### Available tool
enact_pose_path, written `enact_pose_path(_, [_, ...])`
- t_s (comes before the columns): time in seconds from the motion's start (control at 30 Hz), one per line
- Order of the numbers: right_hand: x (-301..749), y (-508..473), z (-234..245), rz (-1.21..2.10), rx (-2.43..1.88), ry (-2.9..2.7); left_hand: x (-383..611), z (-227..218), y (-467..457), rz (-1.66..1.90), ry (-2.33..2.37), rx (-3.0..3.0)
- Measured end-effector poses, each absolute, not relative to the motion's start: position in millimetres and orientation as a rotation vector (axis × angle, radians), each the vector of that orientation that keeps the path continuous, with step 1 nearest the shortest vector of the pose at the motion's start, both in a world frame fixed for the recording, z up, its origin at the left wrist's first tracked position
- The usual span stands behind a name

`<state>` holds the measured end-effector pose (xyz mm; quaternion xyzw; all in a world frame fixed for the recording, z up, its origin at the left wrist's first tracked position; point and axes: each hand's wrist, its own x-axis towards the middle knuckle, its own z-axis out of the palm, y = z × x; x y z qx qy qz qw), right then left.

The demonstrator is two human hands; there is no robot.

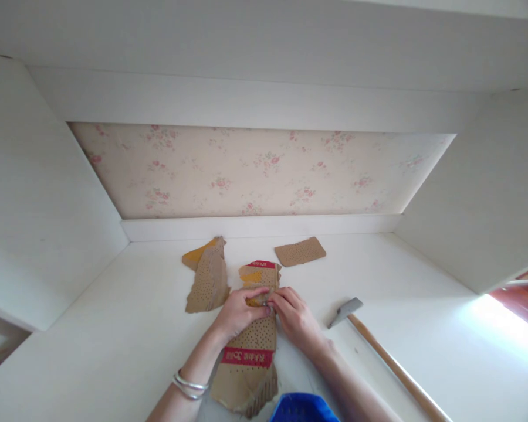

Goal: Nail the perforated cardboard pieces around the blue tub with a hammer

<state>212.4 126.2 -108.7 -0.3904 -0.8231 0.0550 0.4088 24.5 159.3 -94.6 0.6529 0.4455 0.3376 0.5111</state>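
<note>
My left hand [242,313] is closed, thumb and fingers around a small yellowish-brown piece [256,301] whose kind I cannot make out. At the right end of that piece, the fingertips of my right hand [297,316] pinch together. Both hands are just above a long torn strip of cardboard [253,337] with red bands and many small holes. To the left lies a torn, hole-dotted cardboard piece [209,278] with a yellow patch. A smaller cardboard piece [300,251] lies beyond my right hand.
A hammer [378,346] with a wooden handle lies at the right. Part of a blue plastic container [304,408] shows at the bottom edge. White panels [466,193] enclose the white surface [149,328], with a flowered back wall [264,170] behind.
</note>
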Motion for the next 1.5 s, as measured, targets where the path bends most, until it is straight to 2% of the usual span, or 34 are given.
enact_pose_path(0.3, [211.5,116.6,-104.7,-0.024,-0.966,-1.924,28.7,-89.3,156.5,0.834,1.129,1.536])
enact_pose_path(0.53, [220.1,111.9,-105.6,-0.096,-1.132,-1.707,23.6,-83.5,153.2,0.885,1.141,1.42])
enact_pose_path(0.73, [220.0,116.6,-121.8,-0.026,-1.26,-1.865,22.4,-93.7,155.5,0.992,0.991,1.047])
enact_pose_path(0.93, [218.0,115.0,-116.4,0.089,-1.412,-2.015,23.7,-98.4,157.3,1.1,0.859,0.731])
enact_pose_path(1.17, [216.6,116.8,-117.7,0.153,-1.458,-2.017,25.5,-95.6,152.2,1.058,0.859,0.745])
enact_pose_path(1.5, [213.7,114.1,-104.7,0.281,-1.216,-1.937,30.7,-96.3,148.4,1.026,0.879,0.966])
